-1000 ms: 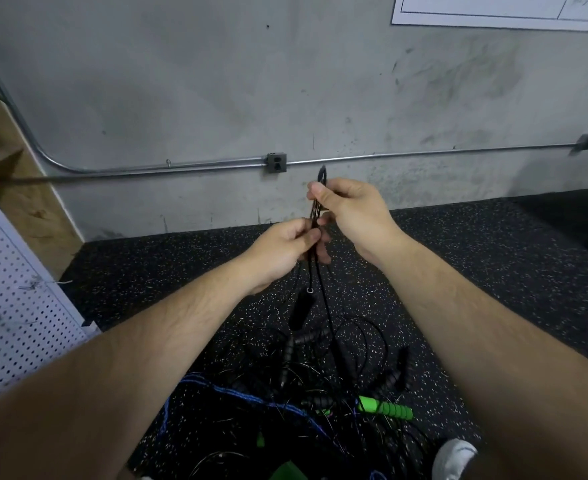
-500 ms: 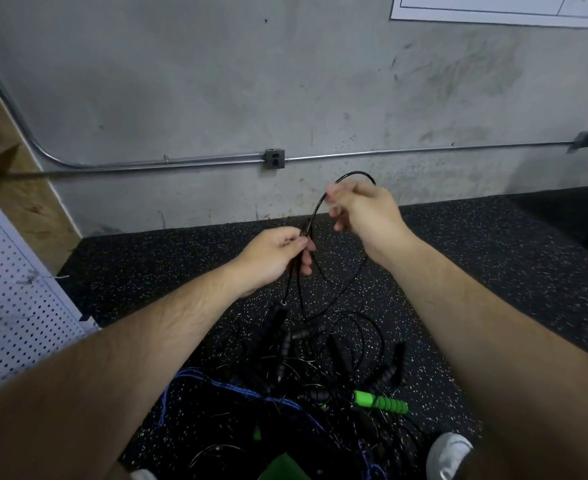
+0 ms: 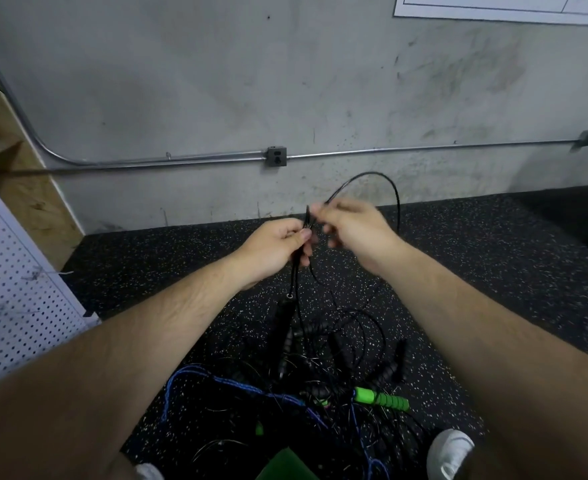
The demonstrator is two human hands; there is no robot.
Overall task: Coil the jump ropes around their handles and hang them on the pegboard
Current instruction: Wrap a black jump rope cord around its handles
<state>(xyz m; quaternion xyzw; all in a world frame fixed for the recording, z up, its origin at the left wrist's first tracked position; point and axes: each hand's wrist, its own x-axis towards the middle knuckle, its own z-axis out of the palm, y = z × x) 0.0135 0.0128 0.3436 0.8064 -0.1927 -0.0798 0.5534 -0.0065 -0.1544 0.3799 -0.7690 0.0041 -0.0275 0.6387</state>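
Across the back, grey concrete wall (image 3: 181, 81) with a metal conduit (image 3: 147, 163) along its foot; below, black speckled rubber floor (image 3: 493, 271). At the left edge, white pegboard (image 3: 12, 289), well off to the side, hanging step not yet reached.

Down on the floor, just beside a white shoe (image 3: 448, 452), tangled pile of jump ropes (image 3: 337, 358): mostly thin black cords and ribbed black grips (image 3: 389, 370), plus a blue rope (image 3: 216, 375) and a green foam handle (image 3: 382, 399).

Raised above that heap, one thin black rope (image 3: 394, 192), arching up and over in a loop, then dropping back toward the tangle. Under the loop, left hand (image 3: 275, 247) curled closed, pinching the doubled cord between thumb and forefinger, with a black handle (image 3: 282, 320) dangling below on the strand. Just beside it, right hand (image 3: 358, 226) smeared by motion, fingers bent on the cord at the start of the loop; exact grip too blurred to tell.

Seemingly an early step: freeing this one rope and gathering it ahead of winding. To do it well: keep the left pinch firm as anchor and feed slack with the right in even, same-sized loops. Lift the strand clear of the heap to avoid dragging neighbours up. Watch for snags at the cord's return into the tangle; ease through, never yank. Find the second handle, lay both together, then wrap snug and side by side, leaving an end loop free for a peg.
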